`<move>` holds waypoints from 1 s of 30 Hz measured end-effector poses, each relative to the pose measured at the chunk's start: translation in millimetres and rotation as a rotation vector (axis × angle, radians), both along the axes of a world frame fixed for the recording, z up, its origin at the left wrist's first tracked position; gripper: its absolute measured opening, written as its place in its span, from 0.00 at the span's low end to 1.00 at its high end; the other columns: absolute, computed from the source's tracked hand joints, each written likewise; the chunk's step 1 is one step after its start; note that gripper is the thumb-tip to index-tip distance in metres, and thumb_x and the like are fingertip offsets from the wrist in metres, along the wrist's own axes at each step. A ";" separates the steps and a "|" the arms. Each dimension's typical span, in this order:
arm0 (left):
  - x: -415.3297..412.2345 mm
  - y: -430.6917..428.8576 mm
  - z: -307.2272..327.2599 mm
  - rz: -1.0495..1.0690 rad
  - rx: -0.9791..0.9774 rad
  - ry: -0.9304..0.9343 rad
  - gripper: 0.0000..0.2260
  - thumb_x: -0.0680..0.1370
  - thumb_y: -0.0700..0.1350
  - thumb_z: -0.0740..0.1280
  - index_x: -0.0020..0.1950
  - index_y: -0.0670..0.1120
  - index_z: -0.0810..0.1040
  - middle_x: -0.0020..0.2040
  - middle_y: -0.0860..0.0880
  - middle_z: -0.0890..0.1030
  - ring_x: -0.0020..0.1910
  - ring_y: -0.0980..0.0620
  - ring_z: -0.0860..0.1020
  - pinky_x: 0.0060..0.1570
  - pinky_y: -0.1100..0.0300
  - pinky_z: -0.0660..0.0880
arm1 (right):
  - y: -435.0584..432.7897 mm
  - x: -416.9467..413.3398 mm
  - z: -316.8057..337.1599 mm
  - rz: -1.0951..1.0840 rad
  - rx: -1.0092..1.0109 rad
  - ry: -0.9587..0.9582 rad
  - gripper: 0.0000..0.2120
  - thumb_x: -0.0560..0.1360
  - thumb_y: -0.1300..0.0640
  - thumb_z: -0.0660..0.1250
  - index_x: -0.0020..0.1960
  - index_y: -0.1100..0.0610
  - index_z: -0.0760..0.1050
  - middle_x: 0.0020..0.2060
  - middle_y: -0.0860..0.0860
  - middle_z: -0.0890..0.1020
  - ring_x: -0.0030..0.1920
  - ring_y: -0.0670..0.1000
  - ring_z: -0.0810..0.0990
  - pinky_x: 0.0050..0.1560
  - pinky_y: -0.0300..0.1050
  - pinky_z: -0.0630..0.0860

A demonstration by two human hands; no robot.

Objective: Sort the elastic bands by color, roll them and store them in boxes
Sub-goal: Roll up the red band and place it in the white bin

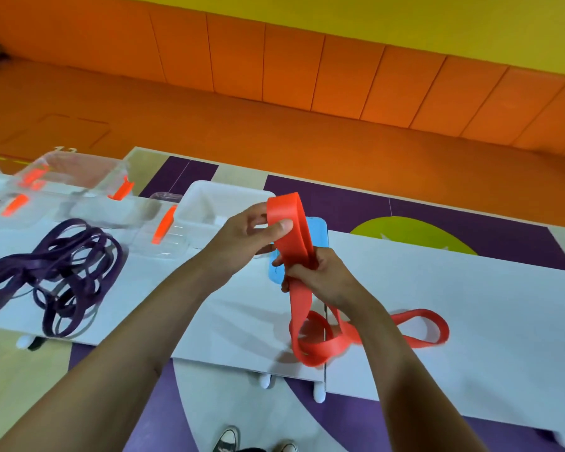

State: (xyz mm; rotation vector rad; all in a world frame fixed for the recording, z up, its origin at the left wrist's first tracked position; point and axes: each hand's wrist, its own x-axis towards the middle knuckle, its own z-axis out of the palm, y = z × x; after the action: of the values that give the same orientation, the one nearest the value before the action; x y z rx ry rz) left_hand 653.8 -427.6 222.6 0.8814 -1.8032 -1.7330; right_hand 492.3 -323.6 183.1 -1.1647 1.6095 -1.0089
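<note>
Purple bands (56,275) are piled at left of frame, with clear boxes (79,174) behind them at upper left and a white box (203,203) at upper centre. Red band (291,216) is held up at centre. Its top fold is pinched by the left hand (242,233), thumb over it. Both strands are gripped lower down by the right hand (323,278), fingers curled round. The tail is left looped on the white table (470,288), close to the near edge. Likely risks: fold springs out of the pinch as rolling tightens, or tail gets dragged off the edge. Working room is widest at right of frame.
</note>
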 end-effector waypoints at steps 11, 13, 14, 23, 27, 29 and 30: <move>-10.2 6.0 -23.5 0.199 -0.198 0.005 0.05 0.78 0.44 0.73 0.52 0.52 0.81 0.48 0.53 0.86 0.47 0.50 0.86 0.42 0.46 0.85 | 46.5 -52.1 -86.2 -0.357 0.228 0.382 0.16 0.74 0.54 0.72 0.60 0.46 0.74 0.58 0.47 0.77 0.60 0.48 0.77 0.63 0.49 0.74; -7.2 4.2 -29.3 0.224 -0.204 -0.023 0.04 0.79 0.45 0.72 0.52 0.53 0.80 0.49 0.53 0.86 0.48 0.49 0.85 0.42 0.47 0.85 | 65.0 -62.1 -110.5 -0.402 0.323 0.367 0.09 0.76 0.56 0.68 0.55 0.48 0.76 0.56 0.50 0.79 0.56 0.50 0.79 0.58 0.49 0.77; -5.5 3.5 -32.3 0.242 -0.205 -0.036 0.04 0.79 0.45 0.72 0.52 0.53 0.80 0.49 0.52 0.86 0.48 0.49 0.85 0.42 0.47 0.85 | 71.5 -66.6 -122.2 -0.410 0.372 0.400 0.06 0.77 0.57 0.66 0.53 0.50 0.76 0.55 0.51 0.81 0.55 0.52 0.80 0.56 0.50 0.78; 10.8 3.2 -55.3 0.453 -0.149 -0.032 0.05 0.80 0.42 0.71 0.51 0.51 0.79 0.46 0.53 0.85 0.44 0.52 0.86 0.40 0.53 0.84 | 100.1 -58.7 -212.0 -0.322 0.806 0.459 0.18 0.81 0.49 0.64 0.65 0.58 0.77 0.58 0.56 0.83 0.59 0.58 0.82 0.57 0.49 0.77; 18.3 2.8 -54.2 0.549 -0.141 0.017 0.05 0.81 0.41 0.70 0.50 0.51 0.79 0.47 0.50 0.84 0.43 0.57 0.85 0.40 0.56 0.84 | 88.1 -54.9 -225.8 -0.739 0.684 -0.367 0.14 0.81 0.50 0.66 0.53 0.61 0.79 0.42 0.58 0.85 0.38 0.55 0.86 0.37 0.48 0.82; 20.8 3.9 -51.8 0.555 -0.148 0.034 0.06 0.81 0.41 0.69 0.51 0.53 0.79 0.48 0.50 0.84 0.44 0.56 0.85 0.39 0.58 0.83 | 79.1 -56.5 -230.3 -0.840 0.642 -0.585 0.12 0.79 0.51 0.70 0.52 0.60 0.79 0.42 0.58 0.85 0.37 0.54 0.84 0.33 0.44 0.79; 21.7 4.6 -50.2 0.553 -0.152 0.042 0.06 0.81 0.41 0.69 0.51 0.53 0.79 0.49 0.50 0.84 0.45 0.56 0.85 0.40 0.58 0.83 | 76.8 -57.1 -233.4 -0.882 0.630 -0.650 0.11 0.78 0.52 0.72 0.52 0.61 0.79 0.39 0.57 0.84 0.34 0.52 0.82 0.30 0.42 0.77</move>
State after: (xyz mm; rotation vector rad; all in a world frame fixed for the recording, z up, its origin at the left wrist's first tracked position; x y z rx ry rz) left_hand 675.5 -422.9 172.4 1.1351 -1.4560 -1.2372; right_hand 435.2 -246.8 -50.3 0.3402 1.6811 -1.1046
